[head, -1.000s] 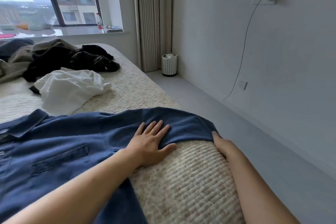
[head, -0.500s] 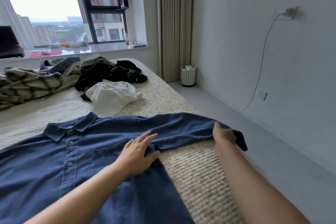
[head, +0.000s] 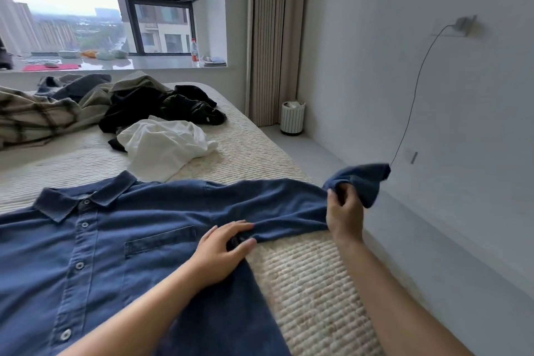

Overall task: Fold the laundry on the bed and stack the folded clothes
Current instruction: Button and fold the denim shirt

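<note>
Lifted since before, the sleeve [head: 358, 182] hangs gripped in right hand [head: 344, 211]; left hand [head: 222, 251] presses flat.

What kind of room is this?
Most likely a bedroom in a high-up flat. There's a bed with clothes heaped on it, a blue shirt being folded, and a window looking out on tall buildings.

Bare bedcover [head: 312, 292] beside shirt [head: 115, 254]
</note>
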